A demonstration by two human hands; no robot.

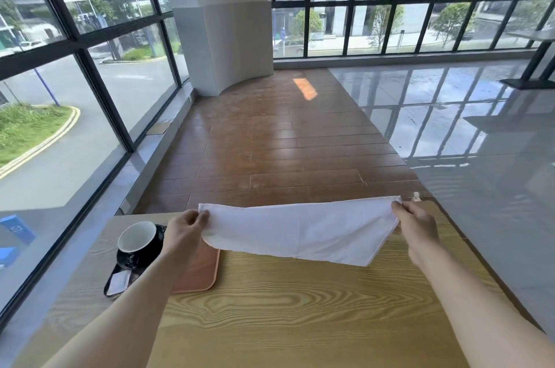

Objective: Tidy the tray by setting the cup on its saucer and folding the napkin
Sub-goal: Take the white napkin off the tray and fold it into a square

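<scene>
A white cloth napkin [300, 231] hangs stretched in the air above the wooden table [285, 307], folded over along its top edge. My left hand [184, 231] pinches its left corner and my right hand [416, 225] pinches its right corner. A black cup [139, 240] with a white inside stands on a black saucer [132, 261] at the left. Both rest on a tray [201, 274] with a pinkish-brown surface, partly hidden by my left forearm.
A small white square packet [118, 282] lies on the tray's near left corner. The table's far edge runs just beyond the napkin, with wooden and glossy tiled floor past it. Floor-to-ceiling windows line the left side and the back.
</scene>
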